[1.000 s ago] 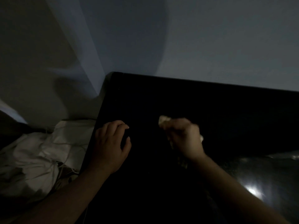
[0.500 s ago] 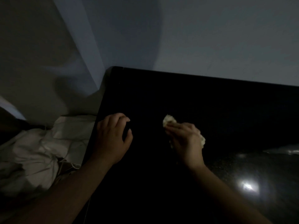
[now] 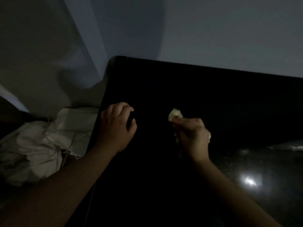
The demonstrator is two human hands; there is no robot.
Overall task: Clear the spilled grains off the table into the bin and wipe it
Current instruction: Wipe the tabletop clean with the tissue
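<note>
The right hand (image 3: 191, 136) clenches a crumpled pale cloth (image 3: 175, 114) that pokes out at eleven o'clock, low over the glossy black table (image 3: 213, 95). At the cloth's nine o'clock, the left hand (image 3: 115, 128) is curled; whether it holds anything I cannot tell. No grains are discernible.

Only two hands and forearms show of the person. The left hand (image 3: 117, 128) and left forearm (image 3: 57, 194) are uncovered from the fingertips to the picture's lower left corner. The right hand (image 3: 191, 138) and right forearm (image 3: 229, 194) are likewise uncovered, down to the lower edge. Short, rounded nails (image 3: 132, 110) catch a little light on the left hand's forefinger and thumb. The light is dim, so finer marks on the arms and the right hand's nails cannot be made out.
</note>
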